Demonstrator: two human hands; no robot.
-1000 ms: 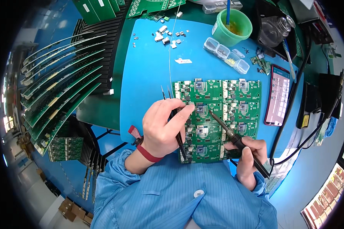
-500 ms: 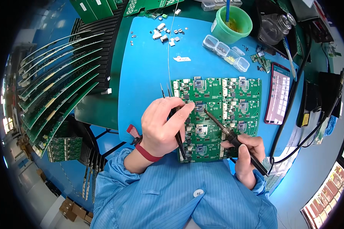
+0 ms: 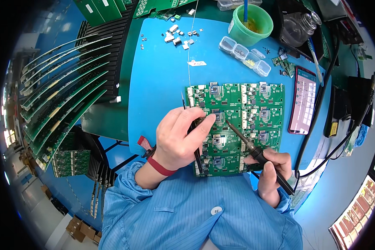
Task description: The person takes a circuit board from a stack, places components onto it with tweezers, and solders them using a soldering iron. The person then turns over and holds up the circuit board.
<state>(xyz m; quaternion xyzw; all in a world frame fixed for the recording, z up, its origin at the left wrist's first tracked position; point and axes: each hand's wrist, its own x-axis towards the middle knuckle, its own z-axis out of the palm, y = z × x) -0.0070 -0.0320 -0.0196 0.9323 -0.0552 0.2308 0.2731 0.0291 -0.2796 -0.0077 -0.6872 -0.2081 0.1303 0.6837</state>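
Note:
A green panel of circuit boards (image 3: pixel 234 160) lies in front of me on the blue mat, with rows of white connectors and small blue modules. My left hand (image 3: pixel 177 135) is closed round black tweezers (image 3: pixel 198 160), whose points stick out past the knuckles. Its thumb and forefinger reach the edge of a blue module (image 3: pixel 216 116) in the second row. My right hand (image 3: pixel 275 168) grips a soldering iron (image 3: pixel 256 152) like a pen. The iron's tip is just right of that module; contact cannot be made out. A thin wire (image 3: pixel 189 50) runs down toward my left hand.
Boards stand upright in a black rack (image 3: pixel 112 54) at left. Loose components (image 3: pixel 175 35), a lidded compartment box (image 3: pixel 240 52) and a green tub (image 3: pixel 239 31) sit at the back. A phone (image 3: pixel 303 102) and black cable (image 3: pixel 321 96) lie at right.
The soldering iron's tip has shifted slightly right, away from the module. My left fingertips have moved a little right, and the wire's upper part has swung right.

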